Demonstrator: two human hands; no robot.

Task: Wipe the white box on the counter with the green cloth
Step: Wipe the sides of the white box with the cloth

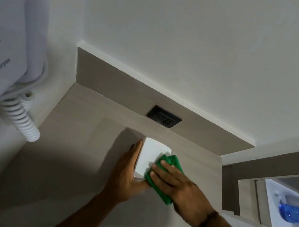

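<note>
The box (148, 158) stands on the counter (83, 141), in front of the wall socket (163, 116). The left hand (130, 172) lies against its left side; the right hand (177, 186) presses the cloth (173, 162) onto its right side. A wall-hung hair dryer (3, 43) sits far left, a tray (275, 211) holding a bottle (296, 213) far right.

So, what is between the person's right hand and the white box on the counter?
In the head view, the folded green cloth lies between the right hand and the white rectangular box; the hand presses it against the box's right side.
</note>
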